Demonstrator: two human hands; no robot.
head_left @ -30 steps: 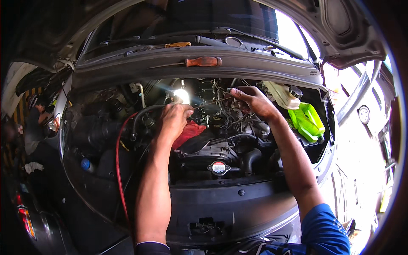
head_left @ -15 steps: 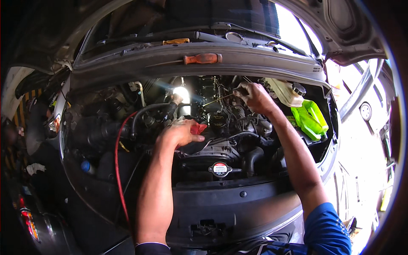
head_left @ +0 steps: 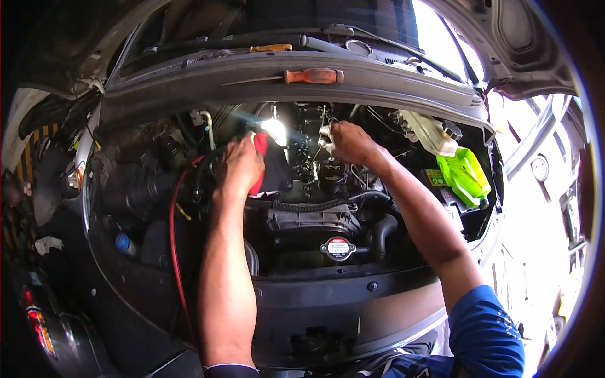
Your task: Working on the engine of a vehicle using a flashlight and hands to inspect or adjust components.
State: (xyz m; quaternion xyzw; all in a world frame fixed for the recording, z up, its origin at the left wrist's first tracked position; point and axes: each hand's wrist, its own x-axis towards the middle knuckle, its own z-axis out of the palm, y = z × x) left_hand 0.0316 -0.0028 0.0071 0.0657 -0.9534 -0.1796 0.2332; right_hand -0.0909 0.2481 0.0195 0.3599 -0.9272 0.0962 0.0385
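Fingers of the left hand (head_left: pixel 241 165) are clenched around a red rag (head_left: pixel 260 151), pressing it down into the open engine bay. Just to their right shines a bright work lamp (head_left: pixel 275 129). Fingers of the right hand (head_left: pixel 350 142) are pinched on a small pale cloth or part (head_left: pixel 325 135) at the top of the engine (head_left: pixel 309 214); what exactly it is cannot be told. Below both hands sits a round cap (head_left: pixel 338 247) with a red label. Far right of the fingers stands a bright green tank (head_left: pixel 465 176). Above, on the cowl ledge, lies 1 orange-handled screwdriver (head_left: pixel 296 77). Wiping here likely goes best with the rag bunched tight, kept clear of the red hose (head_left: pixel 174 239) at the left.
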